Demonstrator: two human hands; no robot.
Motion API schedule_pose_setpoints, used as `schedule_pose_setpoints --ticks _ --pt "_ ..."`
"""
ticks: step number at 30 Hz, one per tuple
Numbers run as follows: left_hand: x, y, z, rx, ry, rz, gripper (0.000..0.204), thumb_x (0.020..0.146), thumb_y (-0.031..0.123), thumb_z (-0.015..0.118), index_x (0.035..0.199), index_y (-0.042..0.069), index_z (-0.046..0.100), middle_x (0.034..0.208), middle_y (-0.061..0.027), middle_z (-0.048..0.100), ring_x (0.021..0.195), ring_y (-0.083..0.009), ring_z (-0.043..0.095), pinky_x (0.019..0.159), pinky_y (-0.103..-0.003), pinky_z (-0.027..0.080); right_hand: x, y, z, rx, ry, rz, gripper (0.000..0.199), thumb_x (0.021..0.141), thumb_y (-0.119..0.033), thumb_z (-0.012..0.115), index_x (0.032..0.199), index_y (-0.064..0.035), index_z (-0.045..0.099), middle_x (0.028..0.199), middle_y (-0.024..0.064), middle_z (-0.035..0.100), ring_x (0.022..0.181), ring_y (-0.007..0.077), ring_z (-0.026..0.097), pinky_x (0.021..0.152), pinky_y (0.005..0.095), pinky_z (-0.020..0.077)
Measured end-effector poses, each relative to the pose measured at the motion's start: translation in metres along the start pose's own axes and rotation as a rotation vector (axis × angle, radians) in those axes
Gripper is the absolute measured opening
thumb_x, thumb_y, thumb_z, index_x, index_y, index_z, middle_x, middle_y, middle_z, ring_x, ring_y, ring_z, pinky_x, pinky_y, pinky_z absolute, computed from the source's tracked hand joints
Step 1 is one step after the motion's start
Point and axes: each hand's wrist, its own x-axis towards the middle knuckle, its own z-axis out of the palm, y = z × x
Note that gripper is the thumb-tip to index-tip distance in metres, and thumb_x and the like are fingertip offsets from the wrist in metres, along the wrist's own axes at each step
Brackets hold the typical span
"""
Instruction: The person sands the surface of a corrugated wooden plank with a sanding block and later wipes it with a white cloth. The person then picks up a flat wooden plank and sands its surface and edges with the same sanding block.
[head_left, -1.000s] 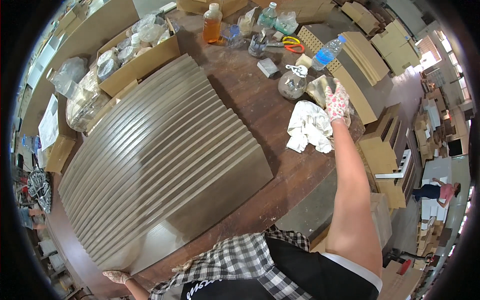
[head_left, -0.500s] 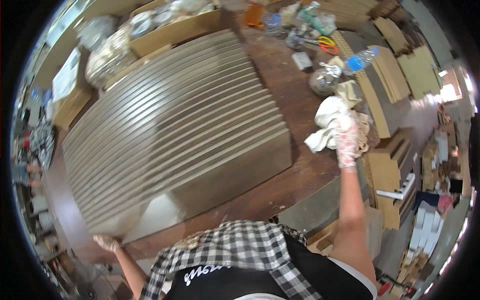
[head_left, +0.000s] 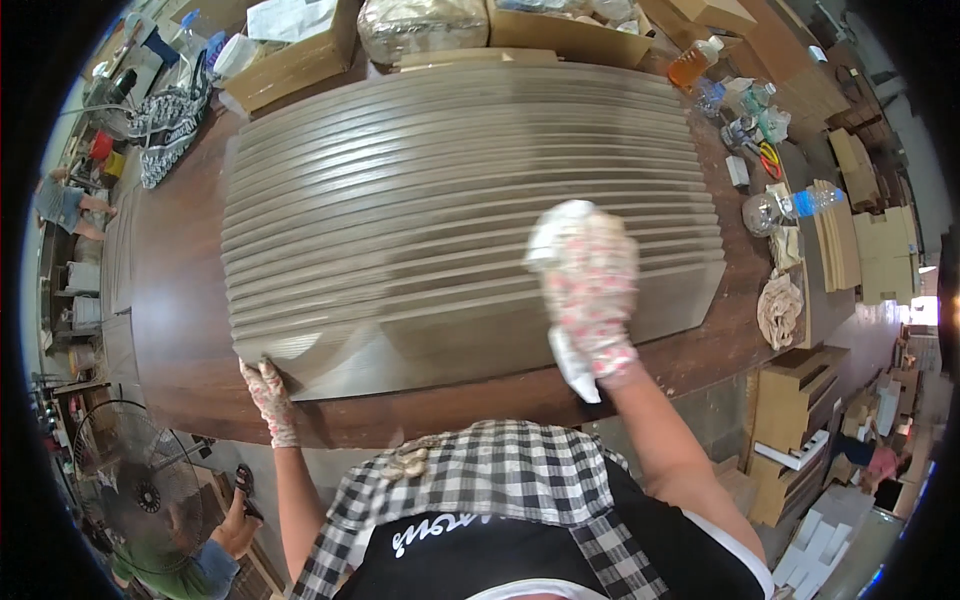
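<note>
Fingers of right hand clutch white cloth over grey stepped board stack.

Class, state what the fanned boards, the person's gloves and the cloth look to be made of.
Boards: probably laminated fibreboard, grey-brown, matte, with pale cut edges. Gloves, left hand and right hand: thin flower-printed fabric. Cloth: soft white fabric, drooping from the right hand.

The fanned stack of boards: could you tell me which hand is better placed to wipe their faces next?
The right hand: it holds a white cloth over the fanned boards. The left hand is pressed on the stack's near left corner at the table edge, holding nothing.
</note>
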Motion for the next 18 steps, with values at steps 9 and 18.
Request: schedule_pose_setpoints --ticks 9,18 --pt "0.001 0.02 -0.017 -0.09 -0.074 0.045 0.053 0.086 0.017 0.064 0.131 -0.002 0.045 0.118 -0.0162 0.056 0.104 -0.0254 0.055 0.092 -0.036 0.042 0.057 -0.201 0.007 0.559 -0.3 -0.206 0.05 0.088 -0.025 0.047 0.132 -0.0008 0.046 0.145 0.0147 0.039 0.135 0.0294 0.036 0.113 0.04 0.0275" --pt "0.0 0.013 -0.005 -0.201 -0.148 -0.015 0.059 0.086 0.022 0.054 0.133 -0.01 0.039 0.125 -0.0243 0.052 0.108 -0.0312 0.053 0.096 -0.039 0.039 0.032 0.132 -0.029 -0.32 -0.234 0.119 0.043 0.095 -0.021 0.04 0.135 -0.0046 0.043 0.143 0.014 0.04 0.135 0.0254 0.033 0.115 0.0383 0.0215"
